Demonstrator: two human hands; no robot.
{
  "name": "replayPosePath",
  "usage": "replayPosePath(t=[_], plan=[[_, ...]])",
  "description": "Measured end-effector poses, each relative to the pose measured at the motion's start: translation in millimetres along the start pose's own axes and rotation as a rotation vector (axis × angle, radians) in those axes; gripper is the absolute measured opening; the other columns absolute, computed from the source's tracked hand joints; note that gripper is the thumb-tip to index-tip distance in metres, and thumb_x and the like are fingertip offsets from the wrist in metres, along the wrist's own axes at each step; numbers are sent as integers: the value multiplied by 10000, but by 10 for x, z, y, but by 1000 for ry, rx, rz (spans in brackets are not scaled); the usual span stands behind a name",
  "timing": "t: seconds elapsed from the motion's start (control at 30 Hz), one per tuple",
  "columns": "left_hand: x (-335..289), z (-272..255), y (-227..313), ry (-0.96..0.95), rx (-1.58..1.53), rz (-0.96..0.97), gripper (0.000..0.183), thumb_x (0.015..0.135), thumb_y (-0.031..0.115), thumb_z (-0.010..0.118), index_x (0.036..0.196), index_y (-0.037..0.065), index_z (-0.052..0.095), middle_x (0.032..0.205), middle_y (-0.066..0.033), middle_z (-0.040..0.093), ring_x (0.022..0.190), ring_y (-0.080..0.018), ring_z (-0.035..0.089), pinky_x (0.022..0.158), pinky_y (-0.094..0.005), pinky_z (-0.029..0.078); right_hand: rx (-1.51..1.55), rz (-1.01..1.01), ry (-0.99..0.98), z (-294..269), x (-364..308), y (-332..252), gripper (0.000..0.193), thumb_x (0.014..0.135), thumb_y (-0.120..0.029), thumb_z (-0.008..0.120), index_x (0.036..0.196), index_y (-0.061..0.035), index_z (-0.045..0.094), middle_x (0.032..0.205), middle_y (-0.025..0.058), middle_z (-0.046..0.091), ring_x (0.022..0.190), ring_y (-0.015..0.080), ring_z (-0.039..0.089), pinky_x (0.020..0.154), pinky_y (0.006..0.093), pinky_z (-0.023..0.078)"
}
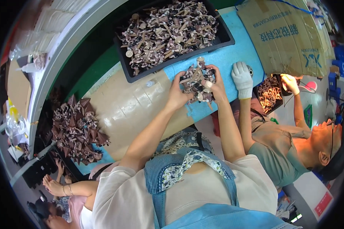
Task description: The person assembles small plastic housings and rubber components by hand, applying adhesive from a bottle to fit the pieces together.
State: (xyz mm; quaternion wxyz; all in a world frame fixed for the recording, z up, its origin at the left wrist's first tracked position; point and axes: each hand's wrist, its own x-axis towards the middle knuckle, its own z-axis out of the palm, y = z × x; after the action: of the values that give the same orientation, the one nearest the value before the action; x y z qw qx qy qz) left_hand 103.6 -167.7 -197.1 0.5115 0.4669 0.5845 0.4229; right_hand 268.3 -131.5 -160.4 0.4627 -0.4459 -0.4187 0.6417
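A loose clump of small brown, cream and black pieces [198, 82], some round and some stick-like, is held between my two hands over the worktable. My left hand [177, 93] curls round its left side, fingers bent and thumb under its near edge. Around the right side closes my right hand [218, 84], thumb pressed near a pale round piece. Just beyond stands a black tray [156, 69], heaped with the same kind of mixed small pieces [172, 32]. What exactly the pieces are I cannot make out.
At the left end of the table lies a pile of dark brown pointed pieces [78, 128]. A co-worker's gloved hand [241, 78] rests to my right, beside a cardboard box [283, 42] and a lit bin of pieces [270, 93]. Another person's hand [52, 186] shows at lower left.
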Motion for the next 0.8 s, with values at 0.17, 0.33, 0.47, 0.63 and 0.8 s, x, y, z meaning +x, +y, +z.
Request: replayPosePath(t=[0.17, 0.33, 0.47, 0.63, 0.8], plan=[[-236, -422, 932, 36, 39, 125, 802, 615, 17, 727, 1320, 83, 348, 1231, -170, 442, 1095, -266, 505, 843, -356, 484, -41, -257, -38, 434, -81, -620, 645, 619, -166, 732, 1185, -44, 446, 1136, 78, 487, 1053, 179, 473, 939, 294, 365], [-91, -1035, 1471, 174, -87, 142, 814, 631, 6, 715, 1347, 86, 336, 1256, -181, 405, 1095, -250, 502, 816, -375, 503, -366, -529, -144, 1115, 613, -982, 707, 615, -282, 761, 1220, -79, 458, 1215, 167, 453, 1146, 311, 434, 991, 362, 332], [321, -1433, 1108, 354, 333, 187, 837, 662, 94, 702, 1392, 114, 291, 1342, -255, 313, 1193, -377, 403, 942, -452, 407, -1135, -620, 51, 1517, 1176, -712, 741, 723, -411, 683, 1347, -135, 396, 1356, 193, 370, 1230, 389, 338, 1004, 522, 274], [502, -1511, 596, 439, 793, 323, 840, 692, 175, 680, 1414, 133, 254, 1379, -323, 244, 1245, -481, 289, 1040, -485, 277, -1138, -718, 189, 1433, 1204, -411, 676, 800, -399, 626, 1365, -116, 385, 1397, 197, 333, 1229, 414, 327, 1011, 528, 257], [341, -1462, 740, 535, 608, 463, 804, 722, 294, 728, 1388, 106, 318, 1408, -276, 241, 1272, -460, 252, 1048, -509, 242, -688, -700, 252, 643, 418, -223, 409, 804, -215, 622, 1143, 0, 542, 1157, 181, 527, 1101, 382, 453, 969, 431, 352]])
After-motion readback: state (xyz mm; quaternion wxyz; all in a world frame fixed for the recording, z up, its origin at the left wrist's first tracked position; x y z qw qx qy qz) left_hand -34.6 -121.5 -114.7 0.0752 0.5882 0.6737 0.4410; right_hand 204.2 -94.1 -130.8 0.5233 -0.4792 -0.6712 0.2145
